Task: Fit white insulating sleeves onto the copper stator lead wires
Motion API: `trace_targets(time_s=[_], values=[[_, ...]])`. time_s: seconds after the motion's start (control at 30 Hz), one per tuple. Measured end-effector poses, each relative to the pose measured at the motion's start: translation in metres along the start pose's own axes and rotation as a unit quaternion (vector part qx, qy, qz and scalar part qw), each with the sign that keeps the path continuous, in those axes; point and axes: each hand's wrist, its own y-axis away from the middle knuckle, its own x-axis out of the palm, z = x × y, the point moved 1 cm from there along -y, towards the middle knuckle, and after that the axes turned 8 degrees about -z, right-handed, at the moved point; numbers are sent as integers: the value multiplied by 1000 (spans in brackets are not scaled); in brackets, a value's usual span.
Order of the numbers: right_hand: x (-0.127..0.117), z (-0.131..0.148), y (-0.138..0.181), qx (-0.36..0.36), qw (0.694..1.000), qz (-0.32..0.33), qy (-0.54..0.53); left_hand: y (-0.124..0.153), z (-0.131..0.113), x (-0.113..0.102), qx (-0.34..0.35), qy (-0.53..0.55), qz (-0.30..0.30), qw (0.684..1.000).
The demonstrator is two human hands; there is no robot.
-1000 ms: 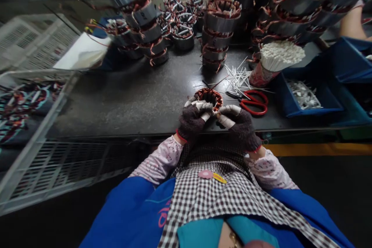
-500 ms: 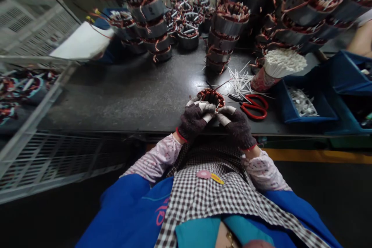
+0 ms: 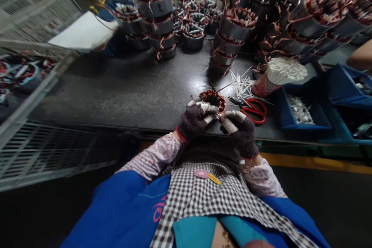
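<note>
A motor stator (image 3: 221, 101), a ring wound with copper wire, rests at the bench's near side. My left hand (image 3: 195, 119), in a dark knitted glove with pale tape round the fingers, is closed on its left and near side. My right hand (image 3: 241, 128), gloved and taped alike, has its fingertips pinched by the stator's near right edge. What lies between those fingertips is too small to make out. Red-handled scissors (image 3: 255, 111) lie just beyond the right hand, beside a loose heap of thin white sticks (image 3: 241, 86).
Stacked stators (image 3: 229, 33) line the back of the bench (image 3: 122, 93). A red patterned cup (image 3: 263, 84) of white sticks stands right, by a blue bin (image 3: 321, 119) of small white pieces. A wire rack (image 3: 35, 112) flanks the left; another person's arm (image 3: 360, 56) shows far right.
My right hand has shifted slightly right and toward me, its fingertips still by the stator's edge. The left hand keeps its hold. The whole view has tilted a little.
</note>
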Motion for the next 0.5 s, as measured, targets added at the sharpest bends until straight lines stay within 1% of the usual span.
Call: trace_targets(time_s=[0.1, 0.2, 0.23, 0.3, 0.37, 0.43, 0.5], values=[[2, -3, -5, -32, 999, 6, 38, 0, 1, 1, 6, 5, -7, 1000], [1, -5, -7, -34, 997, 24, 63, -1, 1, -1, 5, 8, 2, 1000], [-2, -3, -6, -35, 997, 22, 66, -1, 1, -1, 6, 10, 7, 1000], [-8, 3, -2, -48, 996, -3, 78, 0, 1, -2, 9, 19, 14, 1000], [-11, 11, 0, -65, 992, -14, 109, 0, 2, -1, 15, 27, 7, 1000], [-9, 18, -4, -62, 985, 16, 159, 0, 5, 3, 24, 34, -12, 999], [-3, 24, -10, -44, 976, 54, 205, 0, 9, 9, 34, 39, -33, 998]])
